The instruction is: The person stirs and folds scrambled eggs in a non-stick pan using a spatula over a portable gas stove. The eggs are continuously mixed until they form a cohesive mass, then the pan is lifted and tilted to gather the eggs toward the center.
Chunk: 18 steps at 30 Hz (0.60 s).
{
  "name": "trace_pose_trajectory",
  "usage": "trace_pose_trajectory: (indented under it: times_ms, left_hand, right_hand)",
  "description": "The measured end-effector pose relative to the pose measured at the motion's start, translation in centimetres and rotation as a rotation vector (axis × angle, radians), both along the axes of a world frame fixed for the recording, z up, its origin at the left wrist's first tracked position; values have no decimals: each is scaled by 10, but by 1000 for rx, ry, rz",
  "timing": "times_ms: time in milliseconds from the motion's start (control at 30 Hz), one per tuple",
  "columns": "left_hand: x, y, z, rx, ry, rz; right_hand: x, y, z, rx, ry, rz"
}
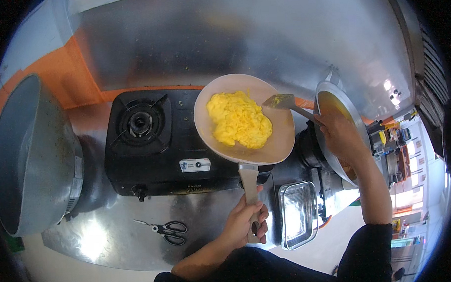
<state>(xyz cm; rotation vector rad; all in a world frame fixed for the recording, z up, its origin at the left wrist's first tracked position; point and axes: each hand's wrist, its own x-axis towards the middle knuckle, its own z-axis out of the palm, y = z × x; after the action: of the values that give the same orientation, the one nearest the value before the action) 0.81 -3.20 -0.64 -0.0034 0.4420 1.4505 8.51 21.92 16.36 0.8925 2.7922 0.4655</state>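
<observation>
My left hand (247,218) grips the beige handle of a frying pan (281,146), which is over the right side of a black two-burner gas stove (155,169). Scrambled eggs (239,120) form a soft yellow mound in the pan's middle and left. In my right hand (339,137) is a spatula (280,101) with bits of egg on its blade. The blade is at the pan's right inner side, just beside the eggs. The burner under the pan is hidden.
A large grey pot (47,147) stands at the left. Kitchen scissors (165,230) lie on the steel counter (132,233). A rectangular glass dish (299,216) sits right of the pan handle. Beyond my right hand is a wide metal pan (353,110) with yellowish-brown contents. A steel wall (162,46) rises behind the stove.
</observation>
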Motion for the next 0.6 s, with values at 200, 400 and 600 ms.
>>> trace_pose_trajectory:
  times_ms: [200,400,600]
  left_hand:
    - [-4,1,12,-122,129,-56]
    - [-16,3,25,-126,198,-157]
    - [-20,3,24,-124,245,-204]
  right_hand:
    - [-3,38,-12,-114,-47,-32]
    - [-32,102,-38,-221,-80,-9]
    - [-91,155,-76,-524,-58,240]
